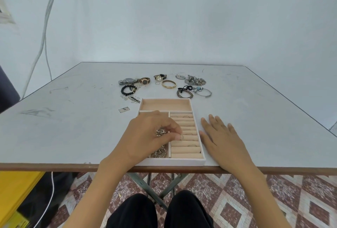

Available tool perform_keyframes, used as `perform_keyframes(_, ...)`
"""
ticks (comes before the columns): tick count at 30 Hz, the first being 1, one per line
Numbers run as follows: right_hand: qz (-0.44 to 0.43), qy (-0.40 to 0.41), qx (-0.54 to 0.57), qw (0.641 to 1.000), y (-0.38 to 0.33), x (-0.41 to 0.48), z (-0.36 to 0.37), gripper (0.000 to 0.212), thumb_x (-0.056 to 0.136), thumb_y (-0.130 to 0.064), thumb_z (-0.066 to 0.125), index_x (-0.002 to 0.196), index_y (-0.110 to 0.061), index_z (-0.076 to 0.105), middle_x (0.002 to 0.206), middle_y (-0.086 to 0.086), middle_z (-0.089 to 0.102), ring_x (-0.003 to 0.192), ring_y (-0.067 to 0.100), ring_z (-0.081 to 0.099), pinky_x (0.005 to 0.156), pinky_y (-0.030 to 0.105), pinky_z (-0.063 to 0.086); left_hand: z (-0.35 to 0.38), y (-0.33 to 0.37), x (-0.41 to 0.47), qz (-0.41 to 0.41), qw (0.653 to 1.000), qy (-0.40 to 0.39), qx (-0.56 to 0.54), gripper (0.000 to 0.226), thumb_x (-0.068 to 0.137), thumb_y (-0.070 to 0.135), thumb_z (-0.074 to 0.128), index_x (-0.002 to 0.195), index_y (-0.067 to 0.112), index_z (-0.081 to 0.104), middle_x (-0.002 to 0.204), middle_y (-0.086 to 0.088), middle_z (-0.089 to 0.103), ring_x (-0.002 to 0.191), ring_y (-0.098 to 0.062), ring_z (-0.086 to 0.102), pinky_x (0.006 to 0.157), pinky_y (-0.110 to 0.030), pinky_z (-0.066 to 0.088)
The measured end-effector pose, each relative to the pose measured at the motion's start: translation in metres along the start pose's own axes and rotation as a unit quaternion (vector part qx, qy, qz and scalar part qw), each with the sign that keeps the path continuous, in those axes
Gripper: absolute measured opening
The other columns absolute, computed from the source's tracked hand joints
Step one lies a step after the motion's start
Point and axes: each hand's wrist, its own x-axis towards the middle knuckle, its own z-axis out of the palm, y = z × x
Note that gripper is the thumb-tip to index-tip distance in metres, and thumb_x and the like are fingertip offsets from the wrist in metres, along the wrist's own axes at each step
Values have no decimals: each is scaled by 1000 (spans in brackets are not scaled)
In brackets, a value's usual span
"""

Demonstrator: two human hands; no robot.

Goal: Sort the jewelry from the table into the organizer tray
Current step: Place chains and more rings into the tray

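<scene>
Ring [180, 137]: we record it pinched between the thumb and fingertips of the left hand [151, 136], right above the padded ring rolls [187, 148] in the right part of the tray [198, 162]. We cannot tell whether the ring already touches a roll. The other fingers of that hand are curled. A silver ornament [160, 132] shows among them; worn or held, we cannot tell.

A few more rings [191, 145] sit in the slots between the rolls. The tray's left compartment holds tangled chains [160, 153], partly hidden under the hand. The long back compartment [165, 106] shows only its beige lining.

The right hand [222, 140] lies flat on the table [73, 127], fingers straight and spread, just beside the tray's right wall, holding nothing.

The tray sits at the near table edge. Beyond it, loose pieces lie spread out:
- three watches [144, 80]
- gold bangle [169, 84], with a thin ring [157, 83] beside it
- black bead bracelet [127, 90]
- braided bracelet [184, 93]
- silver bangle [205, 92]
- heap of silver chains [195, 80]
</scene>
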Motion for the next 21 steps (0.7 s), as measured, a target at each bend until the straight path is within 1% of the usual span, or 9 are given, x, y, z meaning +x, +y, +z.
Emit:
perform_keyframes(3, 5, 2, -4, 1000, 0, 0, 1, 57, 100, -47, 13, 153, -26, 8, 161, -1, 1, 148, 14, -3, 121, 38, 1, -2, 1, -3, 14, 1000, -1, 13, 6, 78, 38, 75, 83, 36, 73, 80, 23, 65, 82, 4, 59, 71, -21, 45)
perform_keyframes(5, 7, 6, 0, 1000, 0, 0, 1, 57, 100, -48, 14, 153, -27, 10, 161, 0, 2, 148, 14, -3, 121, 37, 0, -2, 0, -5, 18, 1000, -5, 16, 8, 76, 41, 74, 83, 36, 73, 78, 22, 65, 83, 3, 59, 71, -24, 47)
perform_keyframes(9, 10, 10, 1, 1000, -1, -1, 1, 56, 100, -48, 15, 153, -28, 11, 161, 0, 2, 148, 15, -3, 120, 36, 0, 1, -1, -7, 38, 998, -11, 55, 17, 77, 51, 64, 84, 39, 73, 78, 22, 63, 83, 4, 54, 71, -30, 49)
perform_keyframes(12, 10, 11, 2, 1000, -1, -1, 1, 56, 100, -48, 15, 153, -29, 12, 161, 1, 4, 148, 15, -1, 120, 36, 1, 1, -2, -7, 60, 995, -25, 79, 16, 81, 47, 63, 86, 38, 74, 81, 20, 67, 84, 2, 52, 71, -34, 50)
perform_keyframes(15, 10, 13, 2, 1000, -1, -1, 0, 56, 100, -48, 17, 153, -29, 14, 161, 0, 5, 148, 15, 0, 120, 36, 1, 1, -2, -6, 83, 991, -47, 91, 19, 86, 44, 58, 93, 38, 74, 88, 21, 66, 88, 1, 51, 74, -32, 48)
perform_keyframes(16, 11, 14, 3, 1000, -1, -2, 0, 56, 100, -48, 17, 153, -29, 14, 161, 0, 5, 148, 15, 0, 120, 36, 1, 0, -2, -7, 88, 990, -51, 95, 22, 88, 42, 55, 97, 37, 74, 91, 20, 65, 89, 0, 52, 76, -31, 47)
perform_keyframes(18, 11, 12, 5, 1000, -1, -2, 0, 56, 100, -49, 17, 153, -29, 14, 161, 0, 5, 148, 14, 0, 120, 35, 1, 0, -4, -9, 99, 987, -50, 115, 30, 91, 26, 47, 109, 33, 70, 101, 16, 62, 95, -6, 53, 81, -30, 46)
perform_keyframes(20, 12, 10, 7, 1000, -1, -2, 0, 56, 100, -49, 16, 153, -30, 13, 161, -1, 5, 148, 14, 0, 120, 35, 0, -1, -6, -13, 97, 985, -37, 137, 46, 84, 6, 46, 119, 31, 63, 112, 12, 58, 102, -10, 50, 84, -31, 43)
perform_keyframes(21, 13, 10, 8, 1000, -2, -2, 0, 56, 100, -49, 17, 153, -30, 14, 161, -1, 5, 148, 14, 0, 120, 35, 0, -1, -7, -14, 96, 985, -31, 142, 53, 80, -1, 48, 118, 32, 63, 116, 12, 56, 105, -10, 48, 85, -30, 41)
